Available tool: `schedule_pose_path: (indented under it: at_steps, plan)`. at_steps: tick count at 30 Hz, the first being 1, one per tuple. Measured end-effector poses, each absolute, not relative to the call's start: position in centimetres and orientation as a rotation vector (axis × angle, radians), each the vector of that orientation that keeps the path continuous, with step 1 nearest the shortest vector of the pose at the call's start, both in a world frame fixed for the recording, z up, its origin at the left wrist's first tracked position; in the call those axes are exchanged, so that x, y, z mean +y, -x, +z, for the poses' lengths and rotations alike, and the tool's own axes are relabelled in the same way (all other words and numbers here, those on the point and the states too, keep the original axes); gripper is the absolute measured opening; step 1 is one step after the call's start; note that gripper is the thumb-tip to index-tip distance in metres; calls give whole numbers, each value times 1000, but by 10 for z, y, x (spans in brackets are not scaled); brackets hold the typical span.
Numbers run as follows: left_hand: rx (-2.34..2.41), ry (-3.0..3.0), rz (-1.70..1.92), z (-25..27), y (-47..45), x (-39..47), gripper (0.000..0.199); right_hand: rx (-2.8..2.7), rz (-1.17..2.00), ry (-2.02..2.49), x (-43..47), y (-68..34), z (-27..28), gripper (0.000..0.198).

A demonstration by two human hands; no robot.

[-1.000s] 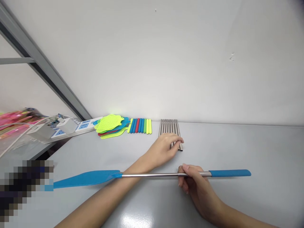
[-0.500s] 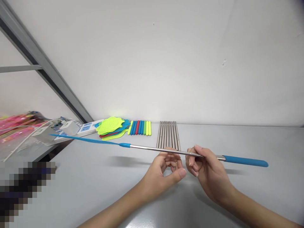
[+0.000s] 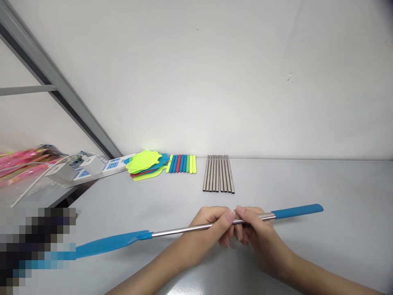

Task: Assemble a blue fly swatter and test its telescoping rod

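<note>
A blue fly swatter (image 3: 181, 230) with a telescopic metal shaft lies across both my hands, low over the table. Its blue paddle points left, partly lost behind a pixelated patch, and its blue grip points right. My left hand (image 3: 211, 227) is closed round the shaft near the middle, thumb on top. Right beside it, my right hand (image 3: 258, 229) pinches the shaft between thumb and fingers, just left of the grip. Beyond my hands lies a row of metal telescopic rods (image 3: 218, 174).
Coloured grips (image 3: 183, 164) lie in a row left of the rods. A stack of yellow, blue and red swatter heads (image 3: 144, 162) sits by the wall. Further left are a power strip (image 3: 113, 164) with chargers and bagged pink items (image 3: 24, 166). A grey metal frame (image 3: 66, 98) slants down there.
The swatter has come lower and nearer, its paddle end dropping and its grip shifting left. My left hand has closed on the shaft, and my hands now meet.
</note>
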State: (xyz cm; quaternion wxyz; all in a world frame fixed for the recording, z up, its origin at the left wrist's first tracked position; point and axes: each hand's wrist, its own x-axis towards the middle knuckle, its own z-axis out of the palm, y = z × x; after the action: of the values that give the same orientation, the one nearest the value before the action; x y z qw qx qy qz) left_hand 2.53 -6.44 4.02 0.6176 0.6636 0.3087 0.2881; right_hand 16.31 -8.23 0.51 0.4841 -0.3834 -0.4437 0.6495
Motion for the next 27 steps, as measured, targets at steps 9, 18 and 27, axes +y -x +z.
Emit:
schedule_pose_path:
  at_steps: [9, 18, 27]
  plan:
    - [714, -1594, 594, 49, -21, -67, 38, -1255, 1679, 739, -80, -171, 7, 42]
    - [633, -1558, 547, 44, -17, -65, 35, -1188, 1837, 578, -79, -172, -1, 40]
    - [620, -1571, 514, 44, -14, -62, 32, -1139, 1913, 548, -77, -174, -3, 34]
